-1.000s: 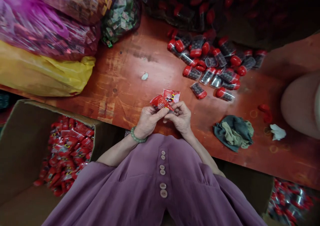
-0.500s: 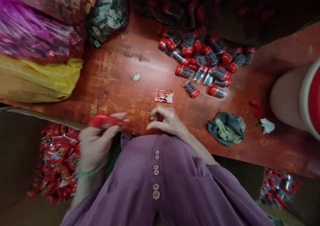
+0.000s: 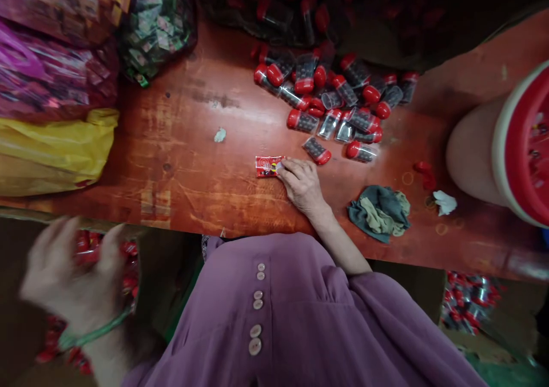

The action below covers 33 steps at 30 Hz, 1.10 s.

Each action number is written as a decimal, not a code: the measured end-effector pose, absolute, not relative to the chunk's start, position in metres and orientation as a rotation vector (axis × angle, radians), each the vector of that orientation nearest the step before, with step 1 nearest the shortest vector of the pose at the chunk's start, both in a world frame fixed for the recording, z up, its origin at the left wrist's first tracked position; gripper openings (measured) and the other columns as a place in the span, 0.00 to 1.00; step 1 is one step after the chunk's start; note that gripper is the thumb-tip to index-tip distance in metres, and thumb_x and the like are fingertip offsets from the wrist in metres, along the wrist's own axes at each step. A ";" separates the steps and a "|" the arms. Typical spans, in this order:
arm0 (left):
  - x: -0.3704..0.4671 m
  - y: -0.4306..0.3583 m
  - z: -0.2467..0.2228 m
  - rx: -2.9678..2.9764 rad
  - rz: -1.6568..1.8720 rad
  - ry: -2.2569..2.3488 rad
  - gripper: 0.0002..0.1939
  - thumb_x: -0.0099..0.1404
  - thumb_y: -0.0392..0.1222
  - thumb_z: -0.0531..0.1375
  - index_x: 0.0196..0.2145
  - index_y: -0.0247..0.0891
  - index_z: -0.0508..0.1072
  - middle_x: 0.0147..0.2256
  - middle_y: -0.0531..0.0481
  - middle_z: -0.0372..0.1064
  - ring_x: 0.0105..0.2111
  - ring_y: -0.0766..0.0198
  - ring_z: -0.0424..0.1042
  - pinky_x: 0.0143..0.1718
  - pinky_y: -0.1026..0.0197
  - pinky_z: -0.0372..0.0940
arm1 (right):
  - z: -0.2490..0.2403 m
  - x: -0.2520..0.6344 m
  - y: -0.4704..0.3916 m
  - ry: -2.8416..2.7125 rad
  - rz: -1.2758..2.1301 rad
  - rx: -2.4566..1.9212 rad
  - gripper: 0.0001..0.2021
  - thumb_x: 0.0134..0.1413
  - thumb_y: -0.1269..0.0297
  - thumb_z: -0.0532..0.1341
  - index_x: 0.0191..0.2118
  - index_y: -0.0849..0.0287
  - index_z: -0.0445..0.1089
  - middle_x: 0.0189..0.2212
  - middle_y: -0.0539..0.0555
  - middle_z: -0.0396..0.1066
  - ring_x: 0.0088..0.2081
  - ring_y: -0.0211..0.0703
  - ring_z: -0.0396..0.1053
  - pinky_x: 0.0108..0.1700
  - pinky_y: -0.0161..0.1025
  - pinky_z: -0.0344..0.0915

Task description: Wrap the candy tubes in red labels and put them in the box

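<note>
Over a box of red packets point(image 3: 88, 248) at the lower left, my left hand point(image 3: 75, 275) is open, its fingers spread and blurred, with nothing seen in it. My right hand point(image 3: 303, 186) is on the table, its fingers closed on the right end of a small red packet point(image 3: 266, 166) that lies flat. Beyond that hand lie several clear containers with red caps and dark contents; the nearest one point(image 3: 317, 150) is just up and right of the fingers.
Full plastic bags, one of them yellow point(image 3: 55, 152), stand on the wooden table point(image 3: 193, 164) at left. A crumpled cloth point(image 3: 381, 212), a white scrap point(image 3: 445, 203) and a large tub point(image 3: 476, 147) are at right. Another box of red items point(image 3: 469, 301) is below.
My left hand has moved left and down over the box, opened, and no longer shows the red item it held. My right hand has moved right and closed on the flat packet.
</note>
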<state>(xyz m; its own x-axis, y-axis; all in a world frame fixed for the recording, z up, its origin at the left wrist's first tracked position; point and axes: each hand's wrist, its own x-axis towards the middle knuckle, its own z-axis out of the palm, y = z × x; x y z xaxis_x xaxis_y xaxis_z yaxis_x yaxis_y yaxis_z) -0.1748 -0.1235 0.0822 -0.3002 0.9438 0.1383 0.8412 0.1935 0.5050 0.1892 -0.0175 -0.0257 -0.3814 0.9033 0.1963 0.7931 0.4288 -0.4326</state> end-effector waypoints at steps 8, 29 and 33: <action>-0.010 -0.011 0.002 2.269 0.721 1.254 0.18 0.70 0.43 0.58 0.54 0.36 0.75 0.57 0.37 0.71 0.59 0.50 0.70 0.61 0.47 0.66 | -0.019 0.183 -0.021 -2.441 0.295 -1.450 0.13 0.69 0.68 0.53 0.48 0.60 0.75 0.48 0.62 0.77 0.50 0.50 0.69 0.53 0.49 0.59; -0.010 0.007 -0.005 2.277 0.698 1.196 0.14 0.72 0.42 0.55 0.36 0.35 0.79 0.33 0.45 0.72 0.33 0.61 0.68 0.36 0.59 0.66 | 0.055 0.216 0.049 -2.610 0.442 -2.069 0.15 0.61 0.69 0.59 0.53 0.64 0.67 0.49 0.67 0.69 0.42 0.54 0.71 0.40 0.47 0.68; -0.007 0.010 0.003 2.229 0.604 1.248 0.15 0.72 0.40 0.54 0.32 0.33 0.78 0.31 0.44 0.71 0.33 0.60 0.69 0.36 0.59 0.65 | 0.063 0.221 0.048 -2.723 0.436 -1.963 0.15 0.58 0.74 0.55 0.50 0.66 0.69 0.49 0.69 0.69 0.38 0.53 0.71 0.37 0.47 0.67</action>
